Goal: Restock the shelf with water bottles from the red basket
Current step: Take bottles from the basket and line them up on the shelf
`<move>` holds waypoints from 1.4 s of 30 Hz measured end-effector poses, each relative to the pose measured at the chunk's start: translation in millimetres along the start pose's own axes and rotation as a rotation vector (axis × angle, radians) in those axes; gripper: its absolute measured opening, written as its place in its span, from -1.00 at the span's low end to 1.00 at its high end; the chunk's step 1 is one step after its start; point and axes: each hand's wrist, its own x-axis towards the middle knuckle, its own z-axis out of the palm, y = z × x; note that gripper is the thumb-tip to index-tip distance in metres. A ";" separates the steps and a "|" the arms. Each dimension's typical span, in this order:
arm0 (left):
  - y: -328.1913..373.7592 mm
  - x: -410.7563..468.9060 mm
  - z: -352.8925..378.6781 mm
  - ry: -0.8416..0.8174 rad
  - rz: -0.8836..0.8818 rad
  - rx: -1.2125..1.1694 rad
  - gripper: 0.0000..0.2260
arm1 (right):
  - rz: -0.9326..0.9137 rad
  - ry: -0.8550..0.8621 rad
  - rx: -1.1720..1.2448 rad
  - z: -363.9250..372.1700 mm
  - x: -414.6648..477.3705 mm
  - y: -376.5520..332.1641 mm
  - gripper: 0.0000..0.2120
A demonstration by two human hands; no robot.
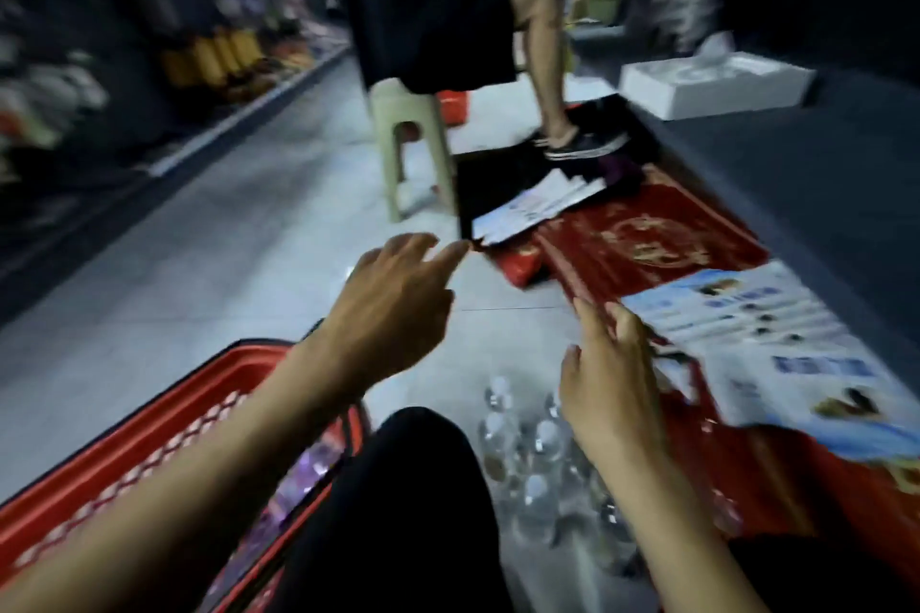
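The red basket (pixel 149 428) lies at the lower left beside my knee, with some purple-lit bottles showing inside. Several clear water bottles (pixel 540 463) with white caps stand on the floor between my knee and my right arm. My left hand (pixel 393 309) hovers above the floor past the basket, fingers spread and holding nothing. Above the bottles, my right hand (pixel 610 378) is raised with loosely parted fingers, close to the edge of a printed leaflet (pixel 776 339); it grips nothing that I can see. The picture is blurred by motion.
A red patterned cloth (pixel 647 239) covers the low surface at right, with leaflets on it. Ahead, a pale green plastic stool (pixel 403 149) stands under a person's leg and shoe (pixel 582 144). A white box (pixel 712 85) sits on the dark shelf at right. Stocked shelves (pixel 124 65) line the left.
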 end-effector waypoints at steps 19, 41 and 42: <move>-217.6 -335.3 101.3 -0.634 -1.144 -0.433 -0.63 | -0.703 -0.604 0.118 133.4 -60.8 -289.6 -0.70; -230.9 -392.2 252.2 -0.086 -2.260 -1.217 -0.75 | -0.029 -1.370 -0.393 420.3 -208.5 -253.2 -0.34; -231.1 -391.6 251.7 -0.119 -2.254 -1.222 -0.74 | -0.018 -1.396 -0.401 424.4 -203.6 -250.9 -0.32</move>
